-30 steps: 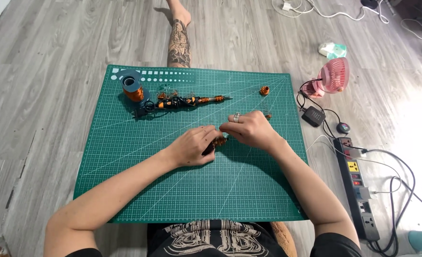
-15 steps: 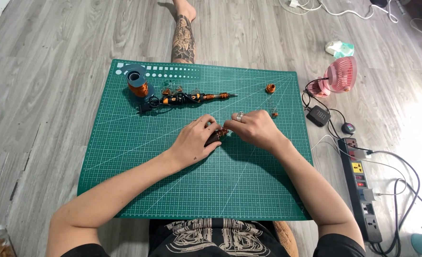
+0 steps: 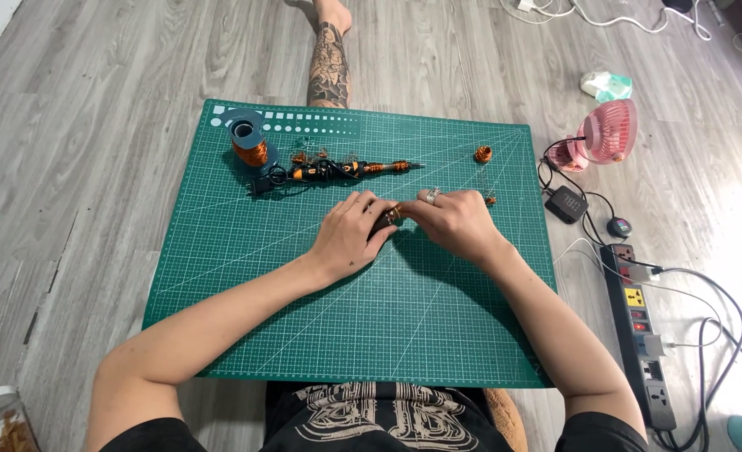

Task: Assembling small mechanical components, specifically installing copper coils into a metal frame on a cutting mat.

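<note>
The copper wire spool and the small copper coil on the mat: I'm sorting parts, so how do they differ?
The copper wire spool stands upright at the cutting mat's far left corner, wound on a grey-blue core; the small copper coil lies bare near the far right edge. The spool is clearly larger than the coil. Both are orange copper and lie beyond the hands, untouched.

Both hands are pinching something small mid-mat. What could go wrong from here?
1. The small dark piece pinched between left hand and right hand is mostly hidden; it might slip.
2. The small copper coil lies loose on the green cutting mat; a forearm sweep could knock it off.
</note>
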